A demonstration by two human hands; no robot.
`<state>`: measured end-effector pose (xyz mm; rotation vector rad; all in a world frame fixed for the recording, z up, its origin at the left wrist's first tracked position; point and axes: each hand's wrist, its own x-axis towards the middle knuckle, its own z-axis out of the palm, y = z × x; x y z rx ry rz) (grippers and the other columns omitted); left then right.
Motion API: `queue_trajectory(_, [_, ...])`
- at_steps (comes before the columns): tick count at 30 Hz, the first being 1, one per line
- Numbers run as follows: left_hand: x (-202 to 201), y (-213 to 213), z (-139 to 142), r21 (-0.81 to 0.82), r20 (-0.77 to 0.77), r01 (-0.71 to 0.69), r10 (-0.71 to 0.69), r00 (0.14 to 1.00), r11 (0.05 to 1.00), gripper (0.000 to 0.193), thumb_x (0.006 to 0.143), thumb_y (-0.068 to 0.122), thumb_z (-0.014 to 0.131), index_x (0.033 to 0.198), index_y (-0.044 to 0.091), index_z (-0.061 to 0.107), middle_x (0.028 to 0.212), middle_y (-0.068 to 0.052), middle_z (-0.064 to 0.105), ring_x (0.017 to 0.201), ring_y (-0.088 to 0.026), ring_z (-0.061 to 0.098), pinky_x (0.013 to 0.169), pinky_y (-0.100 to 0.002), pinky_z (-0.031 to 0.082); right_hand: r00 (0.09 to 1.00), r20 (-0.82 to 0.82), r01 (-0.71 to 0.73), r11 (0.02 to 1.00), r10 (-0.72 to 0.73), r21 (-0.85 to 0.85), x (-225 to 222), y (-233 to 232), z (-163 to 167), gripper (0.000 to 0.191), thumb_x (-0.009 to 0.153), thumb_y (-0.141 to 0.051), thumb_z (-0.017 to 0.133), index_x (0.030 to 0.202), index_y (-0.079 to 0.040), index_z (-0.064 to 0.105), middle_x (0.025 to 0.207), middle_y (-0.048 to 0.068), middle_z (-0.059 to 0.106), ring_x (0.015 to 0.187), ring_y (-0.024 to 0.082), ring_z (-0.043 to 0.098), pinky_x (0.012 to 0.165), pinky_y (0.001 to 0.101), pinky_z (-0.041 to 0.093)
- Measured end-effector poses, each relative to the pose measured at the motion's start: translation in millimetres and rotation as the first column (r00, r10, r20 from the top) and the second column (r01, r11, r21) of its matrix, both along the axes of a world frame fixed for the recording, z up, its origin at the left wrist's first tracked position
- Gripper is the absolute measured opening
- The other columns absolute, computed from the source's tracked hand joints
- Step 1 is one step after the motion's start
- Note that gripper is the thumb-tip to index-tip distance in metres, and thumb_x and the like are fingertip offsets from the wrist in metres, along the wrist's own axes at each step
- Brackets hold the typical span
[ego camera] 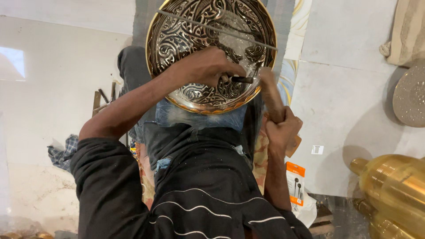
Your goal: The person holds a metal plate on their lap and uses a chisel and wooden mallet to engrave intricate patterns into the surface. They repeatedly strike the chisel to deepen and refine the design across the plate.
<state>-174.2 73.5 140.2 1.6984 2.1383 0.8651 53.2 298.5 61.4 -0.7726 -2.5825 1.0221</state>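
A round brass plate (177, 40) with dark engraved scroll patterns rests on my lap, tilted toward me. My left hand (208, 66) is closed around a small metal chisel (239, 79), its tip set on the lower part of the plate. My right hand (281, 130) grips the wooden handle of a mallet (271, 95), whose blurred head is beside the chisel end. A thin rod (248, 39) crosses the plate's upper part.
A large polished brass vessel (394, 190) stands at the lower right. A round glittery disc (409, 95) and a folded cloth (409, 31) lie at the right. A small orange and white packet (295, 183) lies by my right arm. Tools (104, 99) and checked cloth (62, 152) are at the left.
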Motion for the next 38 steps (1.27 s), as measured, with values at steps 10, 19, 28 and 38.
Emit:
queue_trajectory(10, [2,-2,0,-0.001,0.052,-0.015,0.015,0.999,1.000,0.068,0.060,-0.007,0.078,0.123,0.016,0.072,0.082,-0.011,0.076,0.071,-0.029,0.075,0.059,-0.041,0.059,0.919,-0.374,-0.036,0.916,-0.127,-0.400,-2,-10,-14,0.024,0.072,-0.003,0.080,0.088,0.002,0.064,0.080,0.020,0.061,0.070,0.040,0.056,0.072,0.0405,0.046])
queue_trajectory(19, [3,-1,0,-0.066,0.032,-0.011,0.013,0.999,0.998,0.066,0.065,-0.008,0.077,0.127,0.017,0.071,0.080,-0.011,0.076,0.066,-0.028,0.073,0.060,-0.041,0.059,0.958,-0.278,-0.067,0.878,-0.077,-0.474,0,-7,-13,0.009,0.080,0.000,0.070,0.084,0.000,0.061,0.074,0.005,0.062,0.069,0.013,0.056,0.066,0.0309,0.048])
queue_trajectory(28, [2,-1,-1,-0.061,0.025,-0.022,0.024,0.999,0.998,0.073,0.060,-0.010,0.074,0.127,0.019,0.072,0.083,-0.010,0.077,0.069,-0.029,0.074,0.059,-0.042,0.058,0.877,-0.414,0.027,0.886,-0.243,-0.462,-11,-27,-6,0.029,0.066,0.008,0.075,0.078,-0.004,0.052,0.071,0.004,0.055,0.067,0.018,0.049,0.062,0.0331,0.044])
queue_trajectory(38, [-6,4,1,-0.065,-0.006,-0.007,0.006,1.000,0.998,0.062,0.076,0.000,0.077,0.132,0.025,0.070,0.087,-0.010,0.079,0.070,-0.028,0.074,0.060,-0.044,0.057,0.871,-0.464,-0.165,0.795,-0.160,-0.583,-6,-20,-17,0.037,0.093,0.015,0.074,0.077,-0.010,0.050,0.074,0.004,0.052,0.064,0.013,0.049,0.070,0.0316,0.052])
